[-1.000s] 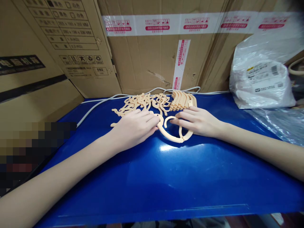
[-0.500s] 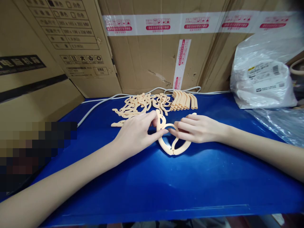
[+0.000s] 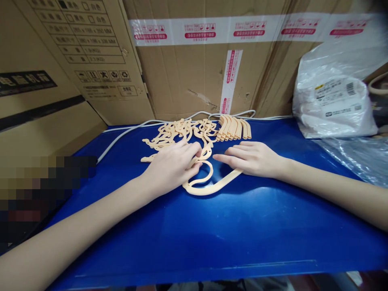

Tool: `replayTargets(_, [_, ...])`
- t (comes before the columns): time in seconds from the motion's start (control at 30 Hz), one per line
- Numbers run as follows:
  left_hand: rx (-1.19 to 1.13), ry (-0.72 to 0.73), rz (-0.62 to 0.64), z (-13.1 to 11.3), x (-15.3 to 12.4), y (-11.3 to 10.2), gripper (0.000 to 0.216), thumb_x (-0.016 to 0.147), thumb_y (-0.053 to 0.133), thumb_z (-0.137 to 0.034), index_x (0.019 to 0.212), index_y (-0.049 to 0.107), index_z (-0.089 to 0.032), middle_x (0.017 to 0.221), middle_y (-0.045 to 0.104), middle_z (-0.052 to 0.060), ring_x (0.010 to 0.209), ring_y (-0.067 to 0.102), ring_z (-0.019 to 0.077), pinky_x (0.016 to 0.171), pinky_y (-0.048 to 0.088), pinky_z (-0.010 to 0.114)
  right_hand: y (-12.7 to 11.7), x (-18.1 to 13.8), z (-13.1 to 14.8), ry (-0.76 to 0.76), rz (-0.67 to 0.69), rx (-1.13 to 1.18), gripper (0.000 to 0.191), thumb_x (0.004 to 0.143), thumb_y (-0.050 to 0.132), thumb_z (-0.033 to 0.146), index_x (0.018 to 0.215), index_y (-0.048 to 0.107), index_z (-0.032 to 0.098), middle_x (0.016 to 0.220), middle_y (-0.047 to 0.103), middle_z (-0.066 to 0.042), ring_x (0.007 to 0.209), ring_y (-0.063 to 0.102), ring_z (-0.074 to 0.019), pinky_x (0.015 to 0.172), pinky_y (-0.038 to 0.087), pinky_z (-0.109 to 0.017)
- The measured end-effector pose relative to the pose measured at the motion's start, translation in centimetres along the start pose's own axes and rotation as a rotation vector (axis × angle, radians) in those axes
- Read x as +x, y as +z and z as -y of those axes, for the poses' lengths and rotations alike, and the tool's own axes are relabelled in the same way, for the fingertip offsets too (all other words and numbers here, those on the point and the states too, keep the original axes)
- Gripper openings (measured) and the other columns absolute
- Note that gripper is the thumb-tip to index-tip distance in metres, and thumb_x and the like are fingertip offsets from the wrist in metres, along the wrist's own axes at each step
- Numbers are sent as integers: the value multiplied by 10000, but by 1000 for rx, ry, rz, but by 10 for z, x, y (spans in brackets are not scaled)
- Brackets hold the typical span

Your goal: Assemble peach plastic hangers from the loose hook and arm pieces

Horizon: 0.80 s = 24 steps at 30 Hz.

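Blue tabletop (image 3: 212, 234), cardboard boxes (image 3: 188, 72) behind; curved peach plastic strip (image 3: 220, 184) lies mid-table, just in front of a loose pile of like parts (image 3: 172, 131); left hand (image 3: 174, 167) has thumb and fingers closed on its looped end; right hand (image 3: 253, 159) lies flat, fingers straight and together, on its other end; plastic bag (image 3: 330, 101) far right.

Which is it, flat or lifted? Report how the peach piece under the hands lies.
Flat, it seems. The piece lies on the table, left hand pinching one end, right hand resting on the other.
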<state>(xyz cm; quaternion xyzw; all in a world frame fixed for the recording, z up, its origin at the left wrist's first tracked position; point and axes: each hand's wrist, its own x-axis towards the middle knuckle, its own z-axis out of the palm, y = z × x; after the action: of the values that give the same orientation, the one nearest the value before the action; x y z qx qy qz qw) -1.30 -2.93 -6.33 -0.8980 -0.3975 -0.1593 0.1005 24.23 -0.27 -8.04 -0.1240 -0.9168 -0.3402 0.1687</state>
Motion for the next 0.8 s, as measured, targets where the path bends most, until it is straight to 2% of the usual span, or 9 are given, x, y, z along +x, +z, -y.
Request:
replayTargets(0.2, [39, 63, 59, 4, 1, 5, 155, 933, 486, -292, 963, 606, -199, 873, 626, 29, 829, 584, 184, 689, 399, 280, 2, 1, 0, 74, -37, -7, 276, 952, 410, 152, 1185, 557, 132, 684, 604, 21, 564, 487, -108, 560, 363, -248])
replayTargets(0.47, [29, 62, 67, 7, 1, 5, 191, 938, 489, -295, 936, 653, -198, 867, 629, 39, 818, 595, 185, 711, 422, 287, 5, -1, -1, 83, -17, 9, 290, 950, 428, 177, 1206, 557, 141, 681, 598, 22, 552, 486, -116, 543, 351, -262])
replayTargets(0.8, [13, 73, 99, 5, 1, 3, 224, 940, 479, -268, 880, 675, -178, 811, 598, 38, 763, 561, 160, 657, 397, 257, 5, 0, -1, 83, -13, 11, 286, 961, 392, 191, 1172, 580, 146, 670, 602, 18, 556, 498, -110, 546, 358, -258])
